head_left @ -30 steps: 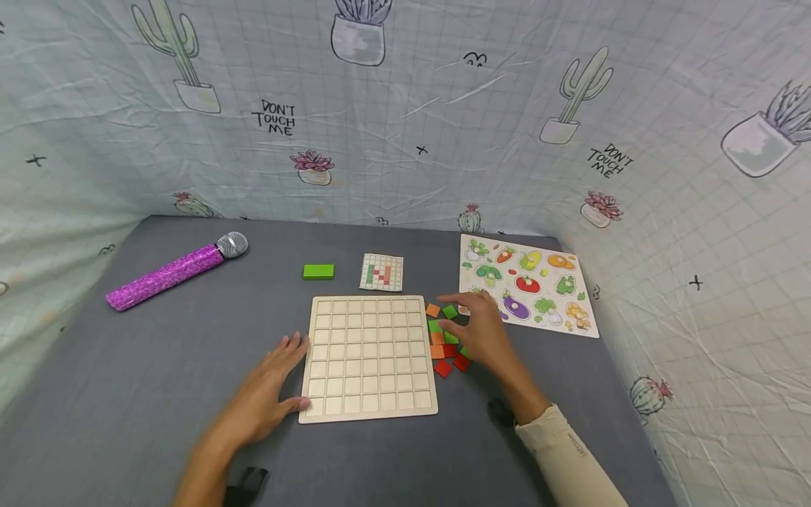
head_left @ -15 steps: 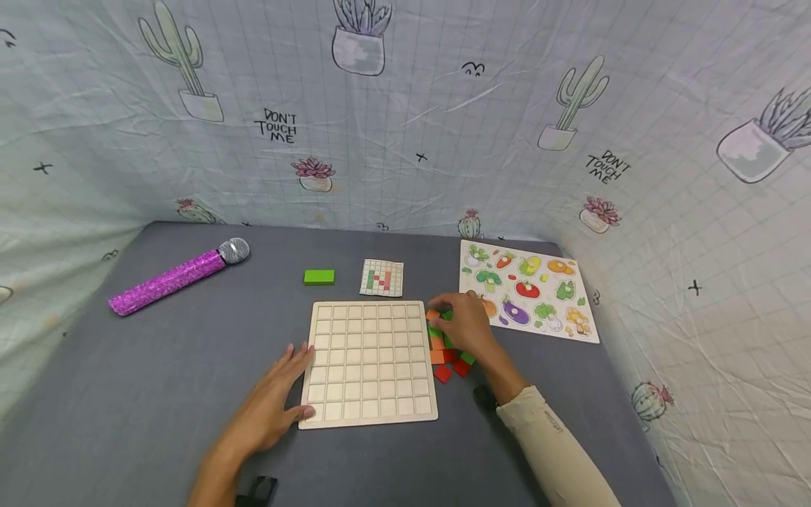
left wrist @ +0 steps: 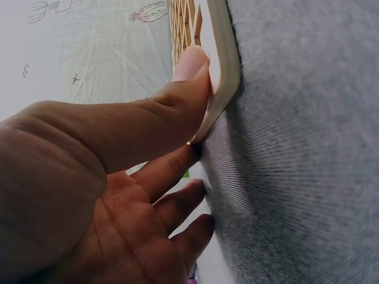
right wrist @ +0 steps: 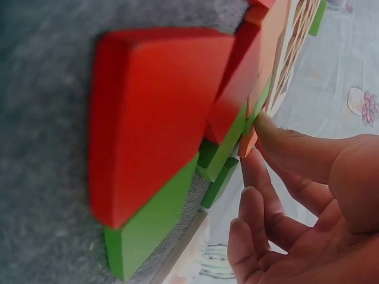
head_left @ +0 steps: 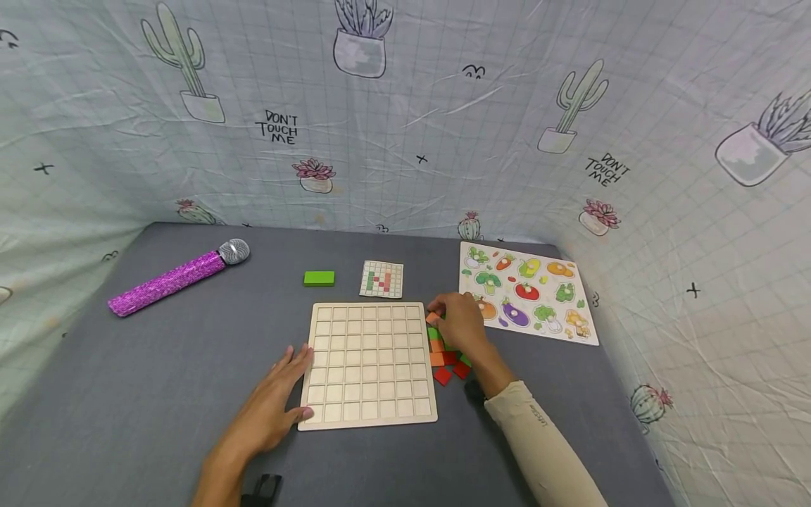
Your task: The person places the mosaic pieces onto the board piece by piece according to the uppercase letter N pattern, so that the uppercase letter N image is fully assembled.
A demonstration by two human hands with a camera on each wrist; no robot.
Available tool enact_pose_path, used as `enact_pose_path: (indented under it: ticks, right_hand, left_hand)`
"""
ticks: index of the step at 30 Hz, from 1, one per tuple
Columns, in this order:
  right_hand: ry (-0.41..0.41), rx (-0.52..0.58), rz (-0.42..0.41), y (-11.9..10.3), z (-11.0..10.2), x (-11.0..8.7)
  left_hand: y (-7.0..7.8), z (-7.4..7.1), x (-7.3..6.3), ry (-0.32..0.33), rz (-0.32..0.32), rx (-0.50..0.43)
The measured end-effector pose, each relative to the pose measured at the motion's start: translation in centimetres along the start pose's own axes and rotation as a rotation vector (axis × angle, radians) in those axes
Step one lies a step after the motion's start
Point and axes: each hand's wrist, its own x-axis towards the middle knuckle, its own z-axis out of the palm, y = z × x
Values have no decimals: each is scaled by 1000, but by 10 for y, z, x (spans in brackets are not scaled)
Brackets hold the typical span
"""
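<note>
My left hand [head_left: 269, 405] rests at the left side of a pale wooden grid board [head_left: 370, 366], its squares bare. In the left wrist view the thumb [left wrist: 190, 64] lies on the board's corner and the other fingers reach along its edge. At the board's upper right edge my right hand [head_left: 462, 324] pinches an orange square tile [right wrist: 249, 143] between thumb and index finger. Just below lie several loose tiles: orange [head_left: 437, 359], green [head_left: 434, 334] and red [head_left: 443, 376]. The right hand covers some green ones in the head view.
Behind the board lie a green block [head_left: 319, 279] and a small pattern card [head_left: 381, 279] with coloured squares. A vegetable puzzle board [head_left: 529, 290] is at the back right. A glittery pink microphone [head_left: 177, 277] lies at the back left of the grey table [head_left: 158, 380].
My right hand has moved left and closed its thumb and index finger on the orange tile. The left hand has slid slightly closer onto the board's edge.
</note>
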Motion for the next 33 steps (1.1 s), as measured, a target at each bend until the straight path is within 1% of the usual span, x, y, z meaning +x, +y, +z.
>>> enact_pose_path:
  ticks: [4, 7, 12, 15, 17, 21, 24, 28, 33]
  right_hand:
    - [-16, -7, 34, -1, 0, 2]
    - [-8, -4, 44, -1, -1, 3]
    - [61, 45, 25, 0, -1, -1]
    - [96, 101, 5, -2, 0, -5]
    - [104, 141, -14, -4, 0, -7]
    - [84, 225, -42, -11, 1, -11]
    - [48, 268, -37, -17, 2, -12]
    - [8, 272, -29, -25, 6, -14]
    - [-14, 249, -25, -31, 10, -13]
  left_hand:
    - [0, 0, 0, 6, 13, 11]
    - [0, 0, 0, 10, 19, 16]
    - [0, 2, -1, 11, 26, 14]
    - [0, 3, -3, 6, 32, 15]
    - [0, 3, -4, 4, 26, 12]
    - [-1, 2, -4, 14, 15, 11]
    - [-3, 1, -4, 22, 25, 21]
    - [-4, 1, -4, 36, 43, 34]
    - [-5, 0, -4, 53, 55, 42]
